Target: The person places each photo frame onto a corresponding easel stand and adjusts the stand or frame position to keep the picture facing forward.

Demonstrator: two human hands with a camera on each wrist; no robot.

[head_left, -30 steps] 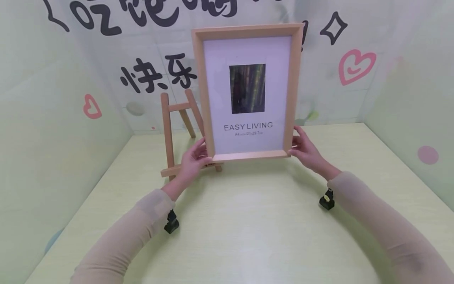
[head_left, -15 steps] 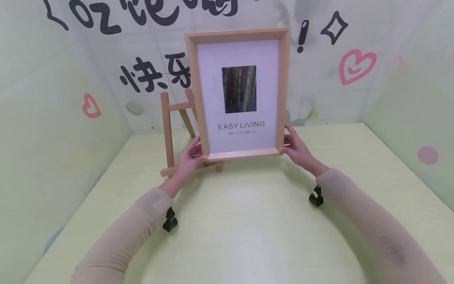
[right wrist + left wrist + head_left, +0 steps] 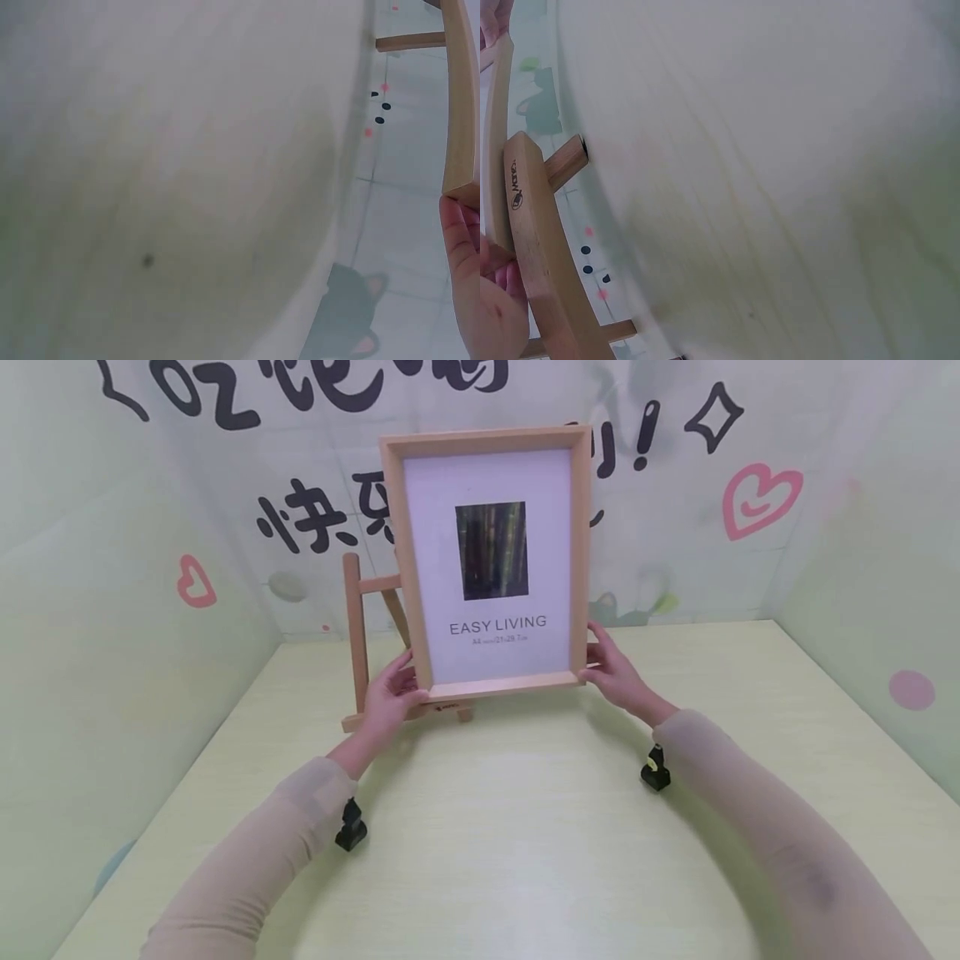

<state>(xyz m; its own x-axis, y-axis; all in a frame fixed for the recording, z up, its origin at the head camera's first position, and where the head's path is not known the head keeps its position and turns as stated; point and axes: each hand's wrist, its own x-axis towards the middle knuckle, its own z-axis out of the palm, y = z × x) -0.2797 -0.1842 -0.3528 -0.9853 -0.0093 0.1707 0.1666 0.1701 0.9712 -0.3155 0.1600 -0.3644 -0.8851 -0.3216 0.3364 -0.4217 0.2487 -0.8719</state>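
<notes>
Above the table (image 3: 495,827), toward the back wall (image 3: 675,518), the frame (image 3: 487,608) is held nearly upright, its lower edge rising slightly to the right. The left hand (image 3: 388,700) is clamped on its lower left corner, thumb along the front and fingers at the side; the right hand (image 3: 617,677) grips the lower right corner in the same manner. A white sheet in the frame carries a dark photo (image 3: 492,550) with the words "EASY LIVING" beneath. Behind the frame and partly hidden by it, the easel (image 3: 357,635) stands on the table, its left leg and ledge (image 3: 442,712) in sight. The left wrist view shows the frame's edge alongside that ledge; whether they touch, I cannot tell. Both arms wear pale sleeves (image 3: 772,818), and a small black device (image 3: 656,772) hangs under each wrist. Black lettering (image 3: 303,517) and a pink heart (image 3: 762,502) mark the wall.
</notes>
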